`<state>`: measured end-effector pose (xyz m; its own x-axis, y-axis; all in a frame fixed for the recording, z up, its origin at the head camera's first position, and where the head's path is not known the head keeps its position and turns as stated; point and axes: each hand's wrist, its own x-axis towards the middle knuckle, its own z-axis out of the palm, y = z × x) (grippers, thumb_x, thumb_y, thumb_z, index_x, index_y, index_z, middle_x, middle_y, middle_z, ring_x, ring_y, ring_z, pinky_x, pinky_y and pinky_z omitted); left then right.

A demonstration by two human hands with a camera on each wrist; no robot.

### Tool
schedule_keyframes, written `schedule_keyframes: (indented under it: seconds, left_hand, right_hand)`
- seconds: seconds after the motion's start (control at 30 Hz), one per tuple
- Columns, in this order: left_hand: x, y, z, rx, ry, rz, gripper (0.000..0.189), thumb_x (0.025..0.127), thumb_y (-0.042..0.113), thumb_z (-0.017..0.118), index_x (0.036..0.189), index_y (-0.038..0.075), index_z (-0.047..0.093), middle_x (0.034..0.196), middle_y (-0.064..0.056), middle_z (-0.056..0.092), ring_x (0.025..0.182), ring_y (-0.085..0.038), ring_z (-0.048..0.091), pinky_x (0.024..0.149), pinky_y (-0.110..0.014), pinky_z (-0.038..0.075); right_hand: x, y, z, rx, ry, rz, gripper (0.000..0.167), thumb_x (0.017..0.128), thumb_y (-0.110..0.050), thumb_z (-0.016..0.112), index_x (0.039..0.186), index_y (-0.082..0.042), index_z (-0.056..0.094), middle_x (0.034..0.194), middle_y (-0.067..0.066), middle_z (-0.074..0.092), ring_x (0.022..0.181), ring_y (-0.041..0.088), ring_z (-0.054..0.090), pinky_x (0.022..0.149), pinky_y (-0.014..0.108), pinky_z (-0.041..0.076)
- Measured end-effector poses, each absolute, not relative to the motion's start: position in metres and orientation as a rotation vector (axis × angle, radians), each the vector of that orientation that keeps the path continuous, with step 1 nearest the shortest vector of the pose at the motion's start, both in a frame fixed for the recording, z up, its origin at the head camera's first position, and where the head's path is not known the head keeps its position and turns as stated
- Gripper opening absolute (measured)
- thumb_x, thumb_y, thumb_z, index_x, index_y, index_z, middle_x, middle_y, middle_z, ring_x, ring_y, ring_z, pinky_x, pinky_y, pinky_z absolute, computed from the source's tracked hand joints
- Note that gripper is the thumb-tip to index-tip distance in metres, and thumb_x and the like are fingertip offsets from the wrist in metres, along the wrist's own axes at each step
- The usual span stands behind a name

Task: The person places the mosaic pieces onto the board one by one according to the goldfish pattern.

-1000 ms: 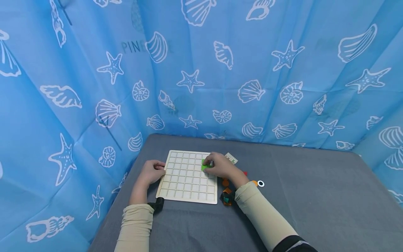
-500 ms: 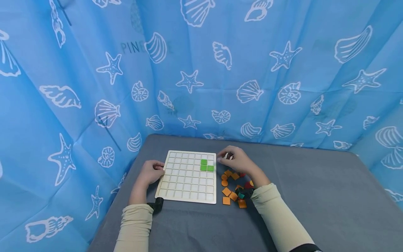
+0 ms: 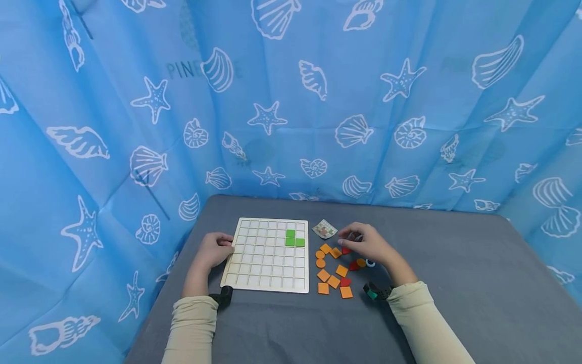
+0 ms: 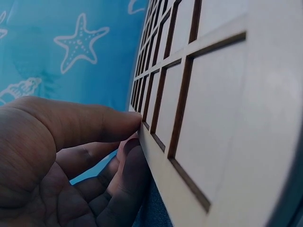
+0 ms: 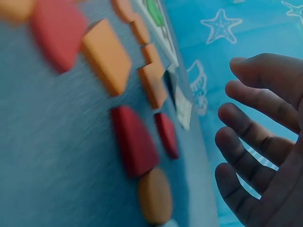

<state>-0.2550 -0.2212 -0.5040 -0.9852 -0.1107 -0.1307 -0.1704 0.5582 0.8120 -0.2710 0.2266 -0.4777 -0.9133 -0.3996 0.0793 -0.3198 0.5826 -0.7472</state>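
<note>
While the left hand (image 3: 215, 250) pinches the left edge of a pale gridded board (image 3: 263, 250), the right hand (image 3: 368, 243) is up over the other side, loosely curved, with gaps between the fingers. So yeah, the two hands are well apart, with the board lying flat on the grey tabletop (image 3: 454, 263) between them. From the left wrist cam you can see the upper digit's tip right on the rim, other fingers bent in below it.

Three green squares (image 3: 290, 241) sit in the grid near the far right corner, making a little L. Just off that corner there's a small patterned card (image 3: 325, 229), and the right hand's fingertips are near it.

Between the board and the right forearm it's a loose scatter: orange pieces (image 3: 342, 271), mostly squares plus a few round ones, some red pieces (image 3: 345, 282) mixed in, and a white ring (image 3: 370, 263) beside one of the orange rounds.

Both arms have beige sleeves (image 3: 195, 318) and black gear (image 3: 225, 296) at the wrist. Behind everything hangs a blue curtain (image 3: 291, 101) with white shells and starfish.
</note>
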Motion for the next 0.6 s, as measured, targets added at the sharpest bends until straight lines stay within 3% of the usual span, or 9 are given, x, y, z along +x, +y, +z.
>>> schedule_keyframes:
  seconds: [0.3,0.6]
  left_hand:
    - [-0.253,-0.222,-0.503,-0.269,2.733,1.404,0.031,0.094,0.002,0.069,0.124,-0.006,0.071,0.104,-0.018,0.067,0.091,-0.028,0.063,0.074,-0.036,0.053]
    - [-0.254,-0.220,-0.500,-0.274,2.725,1.390,0.032,0.095,0.003,0.068,0.126,-0.005,0.071,0.106,-0.018,0.068,0.093,-0.029,0.064,0.076,-0.038,0.053]
  right_hand:
    - [-0.263,0.236,-0.489,-0.682,2.656,-1.266,0.025,0.099,-0.017,0.076,0.119,-0.002,0.076,0.113,0.014,0.072,0.091,0.020,0.061,0.074,0.027,0.053]
    - [-0.264,0.230,-0.498,-0.659,2.665,-1.227,0.026,0.093,-0.020,0.083,0.116,-0.008,0.079,0.109,0.010,0.068,0.091,0.022,0.056,0.075,0.029,0.047]
